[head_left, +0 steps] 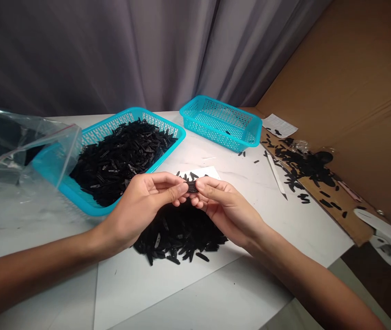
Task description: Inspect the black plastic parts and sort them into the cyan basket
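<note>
My left hand (143,206) and my right hand (225,206) meet above the table, both pinching one small black plastic piece (192,186) between thumbs and fingertips. Right beneath them lies a loose pile of black plastic strips (181,236) on a white sheet (168,279). To the left, a turquoise basket (94,133) is filled with many more of the same black strips.
A second turquoise basket (221,121), nearly bare inside, stands at the back. A clear plastic bag (17,151) lies at the left. At the right, a cardboard sheet (339,201) carries scattered black pieces, with a white blade-like tool (276,174) beside it. A curtain hangs behind.
</note>
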`<state>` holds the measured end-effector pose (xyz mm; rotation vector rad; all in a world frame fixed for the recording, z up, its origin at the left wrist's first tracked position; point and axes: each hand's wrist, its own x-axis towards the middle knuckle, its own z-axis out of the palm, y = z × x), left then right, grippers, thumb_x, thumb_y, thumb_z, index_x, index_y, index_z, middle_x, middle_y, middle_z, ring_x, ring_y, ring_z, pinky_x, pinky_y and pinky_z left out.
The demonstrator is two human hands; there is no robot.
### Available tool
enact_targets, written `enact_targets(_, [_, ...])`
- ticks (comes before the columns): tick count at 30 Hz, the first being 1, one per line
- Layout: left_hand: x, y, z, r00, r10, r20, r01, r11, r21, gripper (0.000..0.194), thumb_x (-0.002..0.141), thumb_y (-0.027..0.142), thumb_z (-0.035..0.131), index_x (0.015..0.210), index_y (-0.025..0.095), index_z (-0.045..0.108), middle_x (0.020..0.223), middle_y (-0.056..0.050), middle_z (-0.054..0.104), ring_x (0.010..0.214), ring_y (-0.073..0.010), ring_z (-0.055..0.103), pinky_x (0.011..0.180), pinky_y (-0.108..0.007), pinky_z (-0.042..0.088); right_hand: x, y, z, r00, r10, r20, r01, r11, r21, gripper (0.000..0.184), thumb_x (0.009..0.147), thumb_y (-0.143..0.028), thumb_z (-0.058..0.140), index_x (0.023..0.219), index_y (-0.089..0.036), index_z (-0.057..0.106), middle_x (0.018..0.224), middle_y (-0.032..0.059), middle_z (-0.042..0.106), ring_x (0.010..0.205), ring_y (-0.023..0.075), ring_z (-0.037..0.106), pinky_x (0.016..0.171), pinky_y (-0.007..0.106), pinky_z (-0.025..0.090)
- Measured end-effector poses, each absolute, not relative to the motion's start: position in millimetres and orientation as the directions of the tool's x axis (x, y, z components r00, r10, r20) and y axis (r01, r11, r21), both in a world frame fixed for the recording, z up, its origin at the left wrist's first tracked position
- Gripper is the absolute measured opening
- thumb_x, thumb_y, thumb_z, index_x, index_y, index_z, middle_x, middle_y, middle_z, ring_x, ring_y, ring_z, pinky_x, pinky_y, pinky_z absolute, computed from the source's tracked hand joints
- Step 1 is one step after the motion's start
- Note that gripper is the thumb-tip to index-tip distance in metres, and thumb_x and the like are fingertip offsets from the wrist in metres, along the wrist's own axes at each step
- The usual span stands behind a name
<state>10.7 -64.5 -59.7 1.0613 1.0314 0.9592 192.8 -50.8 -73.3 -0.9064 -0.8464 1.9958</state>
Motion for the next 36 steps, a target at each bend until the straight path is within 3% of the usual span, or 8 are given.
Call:
enact_targets(13, [10, -67, -61, 0.25, 0.929, -0.274, -0.081, 0.302, 0.95, 0.012, 0.079, 0.029, 0.081, 0.082, 0.017, 0.079, 0.074, -0.001, 0.071, 0.074, -0.0125, 0.06, 0.071, -0.022, 0.048, 193, -50, -70, -0.49, 0.803, -0.338, -0.345, -0.535, -0.771, 0.016, 0.084, -0.024, 0.073, 0.073, -0.014, 0.07, 0.072, 0.0022, 0.063, 0.066, 0.0109, 0.055, 0.063, 0.021, 0.045])
enact_targets(22, [9, -64, -60, 0.299, 0.9, -0.318, -0.077, 0.355, 0.932, 0.021, 0.089, 0.033, 0.07, 0.08, 0.015, 0.077, 0.077, -0.002, 0.07, 0.074, -0.0108, 0.058, 0.071, -0.021, 0.047, 197, -50, -68, -0.56, 0.732, -0.389, -0.331, -0.628, -0.705, 0.018, 0.087, -0.019, 0.069, 0.071, -0.012, 0.063, 0.071, 0.0025, 0.062, 0.067, 0.0085, 0.057, 0.065, 0.018, 0.047])
enact_targets(25, [9, -64, -61, 0.29, 0.906, -0.31, -0.036, 0.334, 0.942, 0.022, 0.089, 0.033, 0.07, 0.079, 0.015, 0.076, 0.076, -0.002, 0.07, 0.074, -0.0108, 0.058, 0.07, -0.021, 0.047, 199, -48, -70, -0.524, 0.788, -0.322, -0.247, -0.503, -0.828, 0.015, 0.088, -0.024, 0.071, 0.079, -0.015, 0.062, 0.075, 0.0025, 0.065, 0.068, 0.0102, 0.06, 0.064, 0.019, 0.048])
enact_targets(28, [7, -63, -59, 0.254, 0.933, -0.254, 0.027, 0.256, 0.966, 0.019, 0.087, 0.032, 0.072, 0.077, 0.016, 0.075, 0.073, -0.001, 0.07, 0.072, -0.0106, 0.06, 0.068, -0.02, 0.047, 205, -42, -66, -0.527, 0.825, -0.205, -0.026, -0.256, -0.966, 0.023, 0.091, -0.039, 0.071, 0.087, -0.017, 0.064, 0.08, 0.0029, 0.066, 0.072, 0.0132, 0.063, 0.064, 0.023, 0.049])
enact_targets(31, [6, -61, -53, 0.251, 0.943, -0.22, 0.111, 0.198, 0.974, 0.016, 0.083, 0.031, 0.074, 0.077, 0.016, 0.075, 0.072, 0.0, 0.071, 0.071, -0.011, 0.061, 0.068, -0.019, 0.048, 212, -34, -59, -0.646, 0.737, -0.198, 0.157, -0.126, -0.98, 0.034, 0.093, -0.048, 0.067, 0.085, -0.015, 0.066, 0.08, 0.0032, 0.066, 0.069, 0.0131, 0.061, 0.061, 0.024, 0.049])
enact_targets(36, [5, -60, -43, 0.319, 0.901, -0.295, 0.258, 0.217, 0.941, 0.013, 0.077, 0.027, 0.075, 0.073, 0.015, 0.075, 0.065, 0.0, 0.07, 0.062, -0.011, 0.061, 0.061, -0.019, 0.048, 221, -30, -52, -0.746, 0.616, -0.252, 0.292, -0.037, -0.956, 0.034, 0.088, -0.047, 0.074, 0.083, -0.013, 0.072, 0.074, 0.0021, 0.066, 0.066, 0.0122, 0.059, 0.06, 0.023, 0.047])
